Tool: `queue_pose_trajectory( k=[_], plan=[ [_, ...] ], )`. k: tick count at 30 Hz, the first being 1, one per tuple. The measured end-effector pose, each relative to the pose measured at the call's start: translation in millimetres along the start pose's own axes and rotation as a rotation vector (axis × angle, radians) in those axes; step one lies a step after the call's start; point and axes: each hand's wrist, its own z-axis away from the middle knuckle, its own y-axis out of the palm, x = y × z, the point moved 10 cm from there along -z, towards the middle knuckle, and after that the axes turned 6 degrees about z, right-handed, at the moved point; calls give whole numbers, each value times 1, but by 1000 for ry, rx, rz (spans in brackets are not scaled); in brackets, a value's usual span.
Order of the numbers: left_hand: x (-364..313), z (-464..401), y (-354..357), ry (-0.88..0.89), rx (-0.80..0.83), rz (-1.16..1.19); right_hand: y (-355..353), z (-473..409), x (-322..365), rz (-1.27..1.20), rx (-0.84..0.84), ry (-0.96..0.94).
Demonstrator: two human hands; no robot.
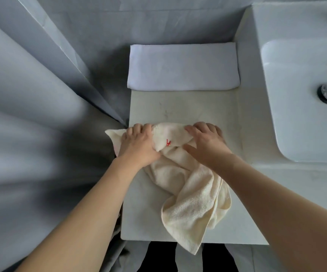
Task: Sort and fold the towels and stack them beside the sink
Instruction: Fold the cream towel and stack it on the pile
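Cream terry cloth, a crumpled towel (pixel 188 185) with a small red embroidered mark, is spread over the pale counter (pixel 178 107) in the lower middle of the frame, one corner hanging off the counter's near edge at the bottom. Its upper edge is gripped by both hands. The left hand (pixel 139 146), left of centre, is laid on the cloth with its fingers curled over the top fold, so that the cloth is bunched beneath them. The right hand (pixel 205 142), just right of centre, is placed on the same fold with its fingers bent over the edge and the thumb stretched out across the cloth. A white towel (pixel 182 65), folded into a neat rectangle, is seen at the far end of the counter in the upper middle, well apart from the cream one. The white sink (pixel 304 95) is set at the right edge, just beside the counter.
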Motion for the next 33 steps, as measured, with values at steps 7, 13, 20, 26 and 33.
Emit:
queue_pose_trajectory(
  k=[7,13,20,26,33],
  plan=[
    [-35,-5,-24,242,-45,464,0,-17,-15,-212,155,129],
    [-15,-15,-40,102,-116,492,-7,-35,-28,-695,149,344],
    [34,-29,-21,-223,102,226,-19,-28,-72,-845,-32,650],
    [47,-28,-39,-321,-316,652,-35,-36,-69,-1064,-113,573],
    [48,-36,-95,-327,-850,1145,-73,-63,-95,-1060,-414,518]
  ],
)
